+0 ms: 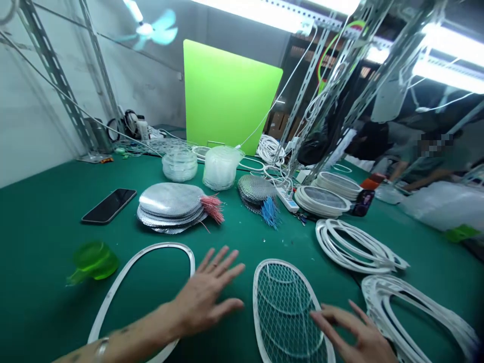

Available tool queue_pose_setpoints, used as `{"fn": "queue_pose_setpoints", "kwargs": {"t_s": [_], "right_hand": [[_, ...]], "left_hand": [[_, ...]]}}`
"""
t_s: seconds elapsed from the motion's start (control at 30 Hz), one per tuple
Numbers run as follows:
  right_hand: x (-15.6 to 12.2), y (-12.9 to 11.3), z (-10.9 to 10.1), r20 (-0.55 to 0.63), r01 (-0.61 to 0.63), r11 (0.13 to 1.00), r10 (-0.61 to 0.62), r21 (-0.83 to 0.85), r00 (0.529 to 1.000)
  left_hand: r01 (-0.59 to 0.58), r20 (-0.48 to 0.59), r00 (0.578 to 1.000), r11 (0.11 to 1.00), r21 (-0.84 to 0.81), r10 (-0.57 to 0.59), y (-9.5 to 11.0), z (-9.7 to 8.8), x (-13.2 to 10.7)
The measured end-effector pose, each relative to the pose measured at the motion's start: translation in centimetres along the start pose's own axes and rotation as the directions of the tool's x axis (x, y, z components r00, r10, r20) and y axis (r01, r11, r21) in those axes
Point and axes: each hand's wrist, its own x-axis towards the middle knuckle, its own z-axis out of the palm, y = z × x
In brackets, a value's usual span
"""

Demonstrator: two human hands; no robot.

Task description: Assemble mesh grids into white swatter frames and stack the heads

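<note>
My left hand (207, 292) is open, palm down with fingers spread, over the right side of a bare white oval frame (124, 269). Nothing is in it. To its right lies a second white oval frame (256, 292) with netting (289, 302) and curved clear strips across it. My right hand (355, 327) is by this frame's right rim, its fingers apart and slightly bent. Its fingertips overlap the rim in view; whether they touch it I cannot tell. Stacked silver mesh ovals (170, 201) with red wires (213, 207) lie behind the left frame.
Loose white frames (357, 247) and another pile of frames (408, 312) lie at right. A phone (109, 205) and a green tape dispenser (96, 259) are at left. Farther back are blue wires (269, 212), clear rings (221, 169) and a power strip (287, 199). Another person sits far right.
</note>
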Motion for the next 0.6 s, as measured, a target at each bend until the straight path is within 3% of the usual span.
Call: {"fn": "queue_pose_setpoints", "kwargs": {"t_s": [0.1, 0.13, 0.17, 0.27, 0.33, 0.43, 0.6], "right_hand": [[8.0, 1.0, -0.5, 0.064, -0.268, 0.954, 0.261, 0.136, 0.963], [11.2, 1.2, -0.2, 0.140, -0.365, 0.922, 0.347, 0.129, 0.927], [14.5, 1.5, 0.3, 0.138, -0.412, 0.905, 0.398, 0.101, 0.907], [23.7, 2.7, 2.5, 0.079, -0.559, 0.829, 0.558, -0.015, 0.826], [28.1, 3.6, 4.3, 0.071, -0.644, 0.760, 0.650, -0.090, 0.757], [31.8, 4.8, 6.5, 0.085, -0.693, 0.701, 0.711, -0.171, 0.698], [33.9, 6.5, 7.5, 0.120, -0.685, 0.694, 0.716, -0.221, 0.687]], "left_hand": [[0.162, -0.010, 0.987, 0.976, 0.146, -0.162, -5.2, -0.4, -2.2], [0.194, -0.012, 0.981, 0.966, 0.173, -0.195, -6.3, 0.1, -2.6], [0.219, -0.017, 0.975, 0.957, 0.189, -0.219, -6.8, 0.8, -2.7], [0.226, -0.050, 0.974, 0.954, 0.198, -0.220, -5.6, 3.6, -1.3], [0.194, -0.075, 0.980, 0.961, 0.196, -0.182, -3.9, 4.8, 0.2], [0.151, -0.111, 0.985, 0.968, 0.201, -0.130, -2.4, 4.7, 1.4], [0.148, -0.143, 0.982, 0.972, 0.182, -0.123, -3.3, 3.0, 0.3]]}}
